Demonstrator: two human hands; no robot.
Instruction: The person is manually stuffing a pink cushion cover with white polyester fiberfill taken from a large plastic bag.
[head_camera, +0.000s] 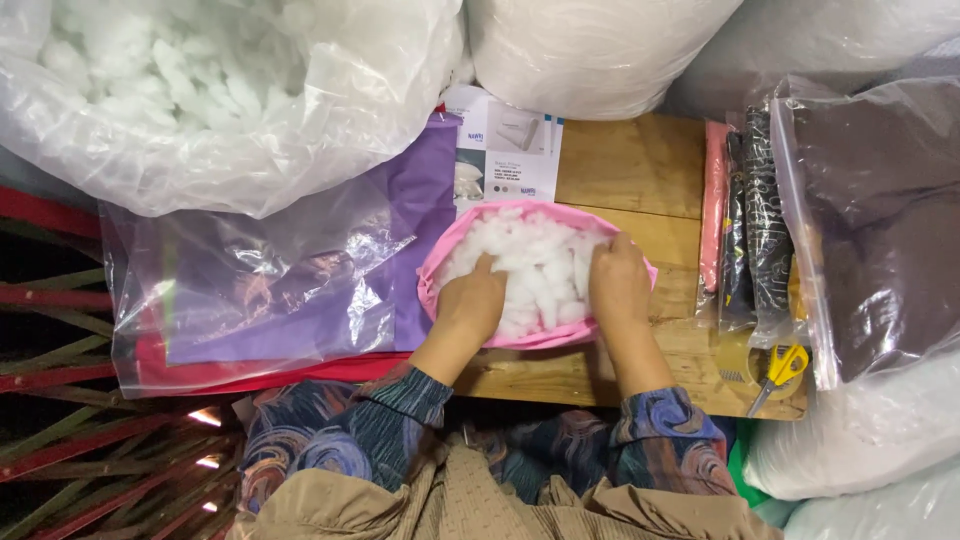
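- Head view, the only view: the left hand (472, 300) is sunk knuckle-deep into white fibre filling (535, 262), fingers curled closed around a clump of it.
- The right hand (618, 282) lies at three o'clock of the same mass, fingers bent over the filling and the pink fabric cover (440, 268); whether it pinches the cloth or only presses on it cannot be told.
- The cover sits mouth-up at the middle of the wooden table (640, 165), the filling heaped above its rim.
- Risk: the heap stands proud of the rim, so tufts may spill onto the table at six o'clock if either hand pulls out sharply.
- Risk: the cover's edge at nine o'clock overlaps the clear bag of purple cloth (270, 290); that slick plastic may let the cover slide away under a push.
- Risk: yellow-handled scissors (780, 372) lie on a tape roll (735, 362) at four o'clock, near the right forearm; a sweep of the patterned sleeve (665, 425) could knock them off the edge.
- Risk: the large bag of loose filling (200, 90) at eleven o'clock leans over the work area and could slump onto it.
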